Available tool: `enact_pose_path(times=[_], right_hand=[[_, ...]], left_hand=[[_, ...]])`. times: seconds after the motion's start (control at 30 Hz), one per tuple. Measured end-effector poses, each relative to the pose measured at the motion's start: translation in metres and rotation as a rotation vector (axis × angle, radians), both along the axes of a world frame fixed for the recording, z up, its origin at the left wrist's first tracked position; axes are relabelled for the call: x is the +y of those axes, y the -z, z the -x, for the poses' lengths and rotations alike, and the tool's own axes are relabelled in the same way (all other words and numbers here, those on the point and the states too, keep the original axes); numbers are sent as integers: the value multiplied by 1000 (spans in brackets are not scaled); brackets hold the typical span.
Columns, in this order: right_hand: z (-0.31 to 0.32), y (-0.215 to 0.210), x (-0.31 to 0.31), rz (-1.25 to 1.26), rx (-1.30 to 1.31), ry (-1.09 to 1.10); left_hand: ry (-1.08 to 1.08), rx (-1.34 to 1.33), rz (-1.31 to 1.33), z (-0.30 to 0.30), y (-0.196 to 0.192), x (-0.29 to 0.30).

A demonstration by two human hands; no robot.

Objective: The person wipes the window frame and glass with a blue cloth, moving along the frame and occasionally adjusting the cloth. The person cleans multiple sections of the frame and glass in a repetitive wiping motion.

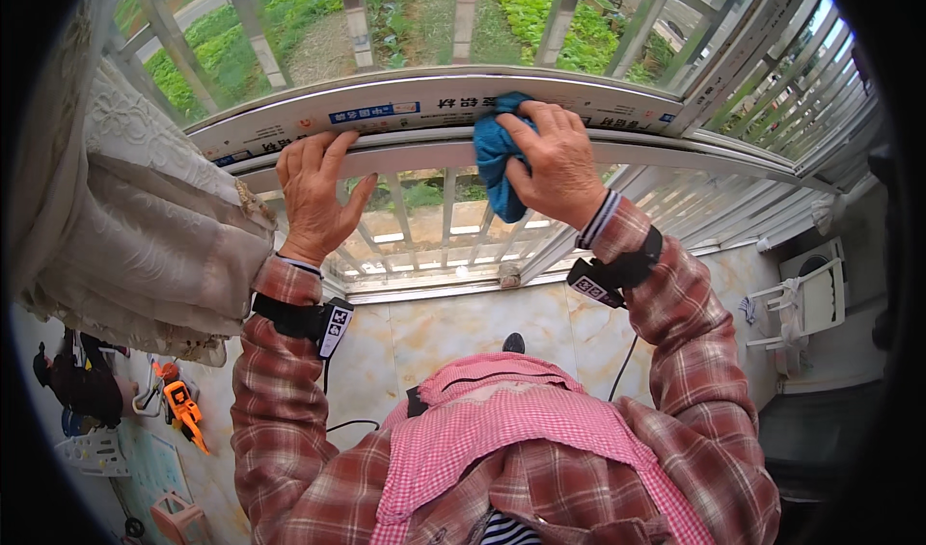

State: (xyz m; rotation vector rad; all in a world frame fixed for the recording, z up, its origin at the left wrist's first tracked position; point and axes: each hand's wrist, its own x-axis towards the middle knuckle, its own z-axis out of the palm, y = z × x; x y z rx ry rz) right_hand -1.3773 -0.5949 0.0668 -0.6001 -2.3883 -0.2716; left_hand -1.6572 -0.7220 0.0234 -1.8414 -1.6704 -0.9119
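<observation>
My right hand [555, 164] grips a bunched blue cloth [497, 154] and presses it against the window's horizontal frame rail [386, 140]. Part of the cloth hangs down below the rail over the lower pane. To the left, my left hand [316, 193] rests on the same rail with its fingers spread and nothing in them. The fingertips touch the lower edge of the printed film [280, 121] that covers the upper part of the frame. What lies under the cloth is hidden.
A pale lace curtain [164, 217] hangs close by my left arm. Metal bars [355, 19] stand outside the glass, with green plants [531, 0] beyond. An orange toy [181, 405] lies on the marble-patterned floor [463, 333] at left; a white folding chair [810, 299] stands at right.
</observation>
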Motion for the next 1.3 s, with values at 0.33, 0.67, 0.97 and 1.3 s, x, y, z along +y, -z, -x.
enact_pose_path(times=[0.33,0.67,0.97,1.3], right_hand=[[82,16,-17,-82,113,-215],[-103,10,46,-56,18,40],[-218,6,87,-1,-18,213],[-143,7,71,-115,-14,-103]], left_hand=[[-7,-2,-22,1,-1,-1],[61,-162,-292,-64,-10,0],[886,-227,-29,-237,-126,-51],[489,-517,-127,-369,-184,-100]])
